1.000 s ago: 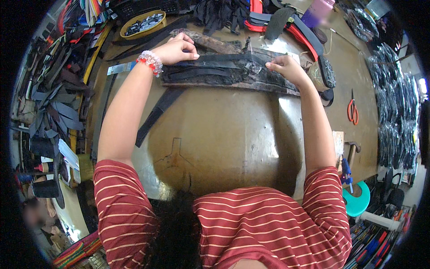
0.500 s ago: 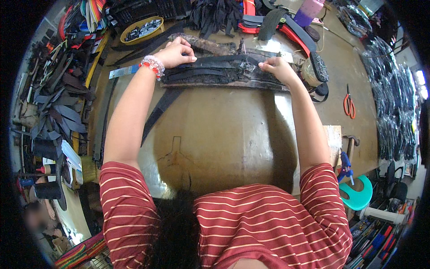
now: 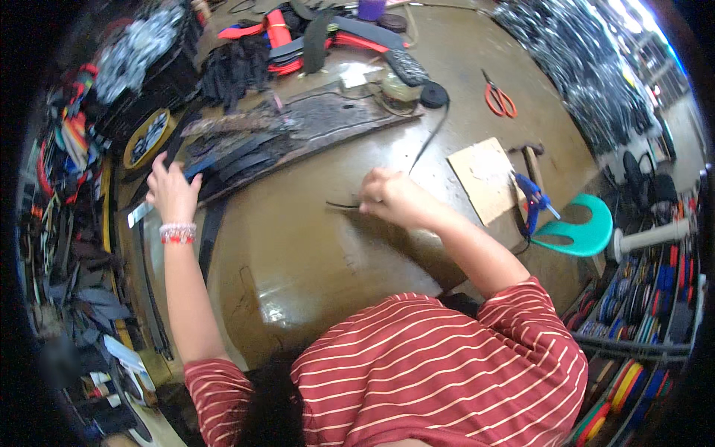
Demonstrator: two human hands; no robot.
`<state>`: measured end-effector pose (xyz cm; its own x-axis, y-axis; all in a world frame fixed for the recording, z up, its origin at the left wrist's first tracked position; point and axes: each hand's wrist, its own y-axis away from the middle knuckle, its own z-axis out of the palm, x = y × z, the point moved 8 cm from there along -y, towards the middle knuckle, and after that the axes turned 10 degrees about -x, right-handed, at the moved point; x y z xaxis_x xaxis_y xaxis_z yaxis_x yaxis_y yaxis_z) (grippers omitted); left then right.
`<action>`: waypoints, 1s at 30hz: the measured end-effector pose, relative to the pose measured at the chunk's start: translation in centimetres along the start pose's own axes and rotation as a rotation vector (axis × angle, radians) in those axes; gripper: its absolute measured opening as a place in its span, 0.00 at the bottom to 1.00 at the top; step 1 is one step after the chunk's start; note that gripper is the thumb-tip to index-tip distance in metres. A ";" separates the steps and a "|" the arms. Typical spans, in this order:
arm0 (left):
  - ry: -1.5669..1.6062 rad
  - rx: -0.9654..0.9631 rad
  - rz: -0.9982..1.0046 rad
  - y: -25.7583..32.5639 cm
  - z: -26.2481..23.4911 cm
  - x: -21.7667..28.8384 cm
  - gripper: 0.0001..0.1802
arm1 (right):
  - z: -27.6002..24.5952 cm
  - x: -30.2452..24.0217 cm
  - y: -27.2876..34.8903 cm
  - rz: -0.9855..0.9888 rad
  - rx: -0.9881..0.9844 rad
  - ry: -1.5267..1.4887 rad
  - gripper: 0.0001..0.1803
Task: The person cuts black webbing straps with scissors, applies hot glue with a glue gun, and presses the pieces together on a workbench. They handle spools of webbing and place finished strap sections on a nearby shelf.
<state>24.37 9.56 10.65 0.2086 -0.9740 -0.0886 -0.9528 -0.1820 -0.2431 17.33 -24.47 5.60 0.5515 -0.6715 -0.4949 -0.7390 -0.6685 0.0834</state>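
Note:
My right hand [image 3: 395,197] is closed around a narrow black strap [image 3: 426,145], above the middle of the table. One end of it sticks out to the left of my fingers; the other side runs up to a black strap roll [image 3: 434,94]. My left hand [image 3: 174,188], beaded bracelets at its wrist, is spread at the left end of a dark, worn board [image 3: 335,123]. Black strap pieces [image 3: 242,160] lie on that board beside my left fingers. A pale flat strip [image 3: 138,215] sits just below them.
Red-handled scissors [image 3: 500,102] lie at the far right. Nearer are a pale square block [image 3: 480,179], a hammer [image 3: 533,167], a blue glue gun [image 3: 532,200] and a teal plastic piece [image 3: 585,227]. A yellow tray [image 3: 147,138] of small parts stands at the left.
My right hand has left the strap pieces on the board and come nearer, now gripping the narrow strap from the roll. My left hand has opened from its pinch. The view has turned.

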 end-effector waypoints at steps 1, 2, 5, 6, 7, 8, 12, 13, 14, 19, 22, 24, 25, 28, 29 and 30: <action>-0.005 0.082 0.024 0.8 -1.4 1.2 0.18 | -3.0 3.2 1.0 0.179 0.302 -0.014 0.10; -0.013 0.144 0.025 1.8 -2.9 2.3 0.18 | -5.9 7.4 2.2 0.349 0.516 -0.043 0.11; 0.235 0.220 0.296 5.1 -6.8 8.7 0.15 | -11.0 20.1 2.9 0.637 0.511 0.120 0.28; 0.482 0.101 0.463 6.3 -6.6 11.9 0.13 | -11.7 22.9 2.4 0.634 0.526 0.271 0.31; 0.673 -0.033 0.569 8.5 -5.8 15.3 0.11 | -11.0 25.9 1.0 0.622 0.410 0.231 0.32; 0.652 -0.095 0.663 10.6 -4.9 18.8 0.15 | -10.6 27.8 -0.1 0.588 0.334 0.223 0.34; 0.480 -0.525 0.662 12.4 2.1 26.0 0.18 | -10.3 27.5 -1.0 0.547 0.326 0.080 0.34; 0.506 -0.500 0.653 12.1 2.8 26.5 0.17 | -10.3 26.0 0.2 0.646 0.356 0.137 0.32; 0.538 -0.476 0.644 11.8 3.1 26.3 0.16 | -10.0 24.5 1.4 0.751 0.318 0.161 0.31; 0.549 -0.457 0.600 14.7 2.7 19.1 0.16 | -3.3 9.1 6.4 0.334 0.395 0.142 0.27; 0.506 -0.565 0.560 16.6 2.9 14.1 0.13 | 2.1 2.1 6.8 0.147 0.261 0.274 0.25; 0.487 -0.552 0.601 17.0 3.2 12.8 0.13 | 2.9 0.2 7.0 0.143 0.315 0.264 0.24; 0.521 -0.550 0.620 17.1 3.6 12.8 0.12 | 2.8 -0.9 7.0 0.122 0.409 0.299 0.23; 0.625 -0.436 0.684 16.5 3.8 14.3 0.12 | 4.0 -1.2 6.0 0.177 0.268 0.177 0.12; 0.615 -0.434 0.670 16.1 4.2 15.0 0.12 | 3.6 -1.8 6.4 0.162 0.304 0.271 0.11; 0.626 -0.403 0.677 15.9 4.1 15.8 0.12 | 3.5 -2.7 6.6 0.094 0.312 0.368 0.10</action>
<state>13.39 -8.13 1.45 -0.4474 -0.7640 0.4649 -0.8557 0.5169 0.0259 9.58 -25.98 4.42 0.5357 -0.8302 -0.1543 -0.8416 -0.5100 -0.1777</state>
